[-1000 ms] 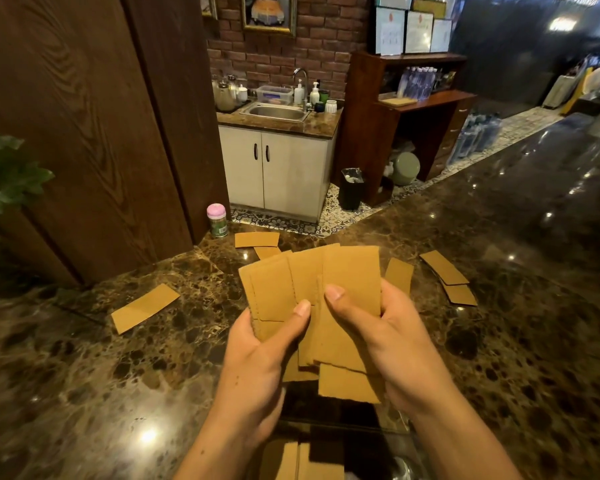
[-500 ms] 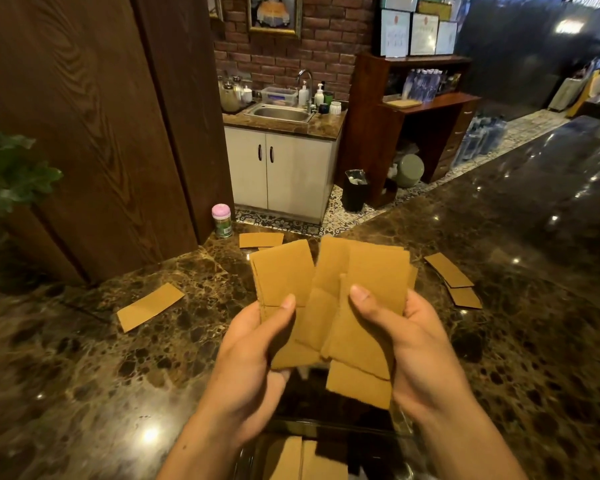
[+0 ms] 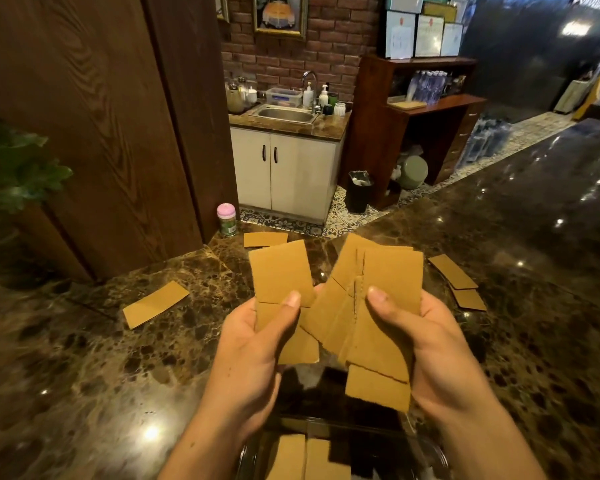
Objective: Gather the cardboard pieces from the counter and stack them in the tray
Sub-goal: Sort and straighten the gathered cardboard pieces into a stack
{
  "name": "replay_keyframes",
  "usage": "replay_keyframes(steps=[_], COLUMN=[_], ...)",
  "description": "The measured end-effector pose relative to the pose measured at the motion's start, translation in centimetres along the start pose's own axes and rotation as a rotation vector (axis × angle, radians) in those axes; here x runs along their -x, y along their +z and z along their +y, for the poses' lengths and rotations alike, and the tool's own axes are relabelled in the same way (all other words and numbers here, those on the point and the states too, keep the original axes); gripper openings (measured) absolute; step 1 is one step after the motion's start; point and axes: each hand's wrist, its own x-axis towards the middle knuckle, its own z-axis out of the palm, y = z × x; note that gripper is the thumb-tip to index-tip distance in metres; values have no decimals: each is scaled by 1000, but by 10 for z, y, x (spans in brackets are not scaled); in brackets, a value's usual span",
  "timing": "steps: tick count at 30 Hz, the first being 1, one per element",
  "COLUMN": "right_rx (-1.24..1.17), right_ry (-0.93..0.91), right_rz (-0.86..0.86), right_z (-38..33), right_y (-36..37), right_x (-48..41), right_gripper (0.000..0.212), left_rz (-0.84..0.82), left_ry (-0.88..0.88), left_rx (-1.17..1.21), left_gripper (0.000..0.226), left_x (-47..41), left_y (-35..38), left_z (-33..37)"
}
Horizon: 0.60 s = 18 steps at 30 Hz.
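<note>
Pinching cardboard pieces (image 3: 388,271) between thumbs and curled fingers (image 3: 433,306), left hand (image 3: 253,344) and right hand (image 3: 440,358) above the tray (image 3: 430,452).

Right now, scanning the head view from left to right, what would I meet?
Leafy green plant, lone flat brown cardboard piece, pink-lidded green jar, small cardboard bunch in the left hand, fanned cardboard pieces in the right hand, two overlapping cardboard pieces lying flat.
</note>
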Motion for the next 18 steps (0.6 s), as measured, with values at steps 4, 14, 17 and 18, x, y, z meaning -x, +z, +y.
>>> replay_keyframes(steps=[4, 14, 17, 18], right_rx=[60, 849, 928, 979], right_ry=[41, -417, -252, -195], right_rz=[-82, -13, -331, -408], right_z=[18, 67, 54, 53], right_y=[6, 23, 17, 14], right_x=[6, 27, 40, 45], right_gripper=[45, 47, 32, 22], left_rz=[-79, 12, 78, 77], left_ry=[-34, -233, -178, -161], left_rx=[-78, 83, -35, -15], left_gripper=[24, 40, 58, 60], left_x=[3, 27, 31, 31], left_y=[4, 10, 1, 3], left_z=[-8, -34, -37, -33])
